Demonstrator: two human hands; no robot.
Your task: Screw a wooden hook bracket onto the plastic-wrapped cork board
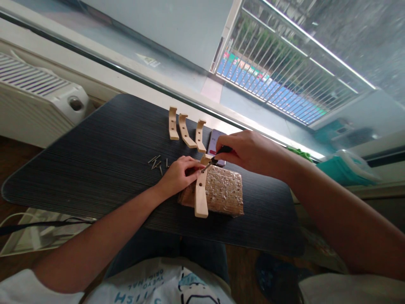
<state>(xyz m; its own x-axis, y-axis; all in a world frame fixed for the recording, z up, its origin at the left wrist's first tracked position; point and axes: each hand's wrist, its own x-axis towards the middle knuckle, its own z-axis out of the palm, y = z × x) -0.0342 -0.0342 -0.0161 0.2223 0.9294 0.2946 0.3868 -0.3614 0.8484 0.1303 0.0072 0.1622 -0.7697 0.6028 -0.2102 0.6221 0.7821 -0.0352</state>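
Observation:
A pale wooden hook (201, 200) with drilled holes lies across a block wrapped in brown, pitted material (223, 190). My left hand (182, 174) is closed at the hook's left edge, its fingertips gripping beside the upper hole; whether they also pinch a screw is too small to tell. In my right hand (236, 148) is a screwdriver (225, 149) with a black handle. Its shaft slants down to the left, the tip at the upper hole. Several loose screws (155, 162) lie on the dark table left of my left hand.
Three more wooden hooks (172, 123) lie toward the back of the table (95, 156). A phone (214, 139) rests partly behind my right hand. A window borders the table's far side, with a white radiator (41, 97) at the left and a teal container (344, 169) at the right.

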